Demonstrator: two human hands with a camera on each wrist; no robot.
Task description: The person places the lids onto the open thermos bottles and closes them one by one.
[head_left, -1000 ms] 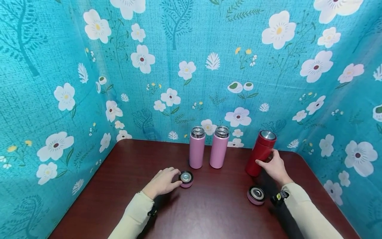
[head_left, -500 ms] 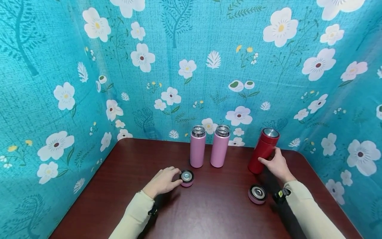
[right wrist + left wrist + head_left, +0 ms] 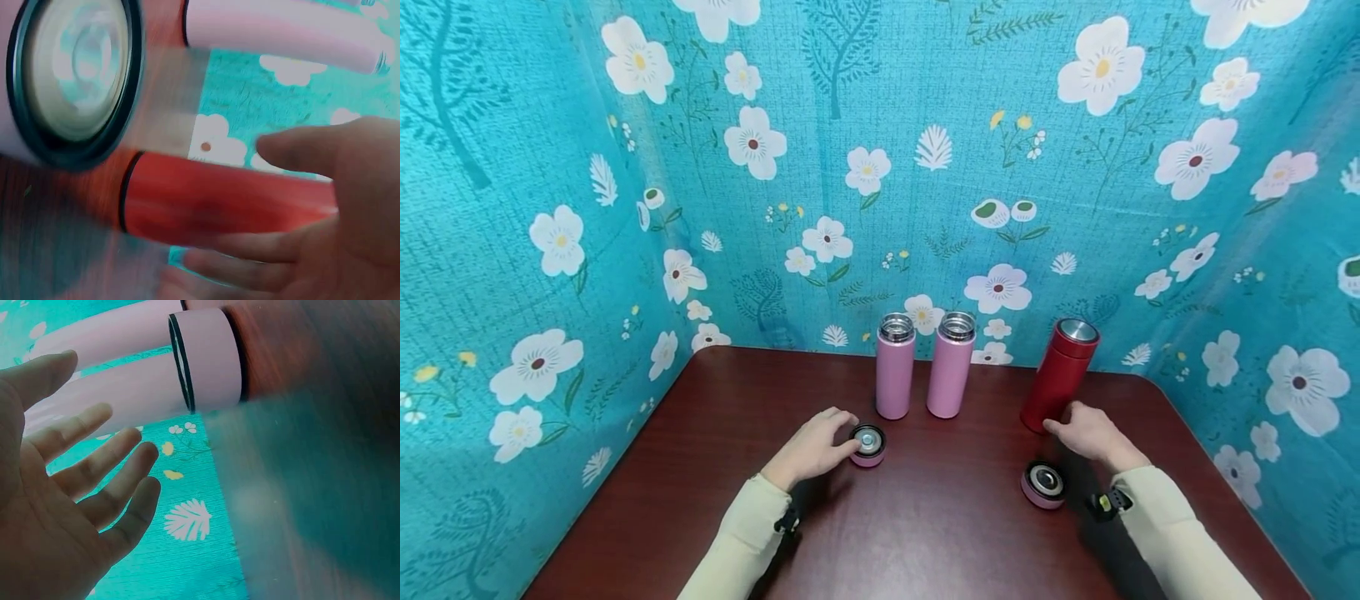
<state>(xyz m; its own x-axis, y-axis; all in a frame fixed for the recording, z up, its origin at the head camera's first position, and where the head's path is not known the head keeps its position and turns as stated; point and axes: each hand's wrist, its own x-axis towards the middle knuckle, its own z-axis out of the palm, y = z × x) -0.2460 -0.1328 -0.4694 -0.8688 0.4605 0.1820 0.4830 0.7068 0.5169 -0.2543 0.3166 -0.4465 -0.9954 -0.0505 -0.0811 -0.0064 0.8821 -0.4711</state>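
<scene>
My left hand (image 3: 808, 448) is beside an upturned pink bottle lid (image 3: 868, 458), its fingers loosely spread; the left wrist view shows a gap between the fingertips and this lid (image 3: 215, 359). Near the lower part of a red thermos bottle (image 3: 1062, 371) is my right hand (image 3: 1093, 435), thumb and fingers apart. The bottle (image 3: 206, 197) stands upright with its silver-topped cap on, and whether a finger touches it I cannot tell. Two pink bottles, a left one (image 3: 893, 379) and a right one (image 3: 951, 379), stand uncapped with silver necks showing.
Another upturned pink lid (image 3: 1043, 487) lies in front of the red bottle, close to my right wrist. Everything stands on a dark reddish-brown table (image 3: 940, 517). Blue flowered cloth (image 3: 850, 192) hangs behind the table and along both sides.
My right hand has let go of the red bottle's middle and come lower and nearer. The bottle had shifted slightly right. My left hand stays beside its lid.
</scene>
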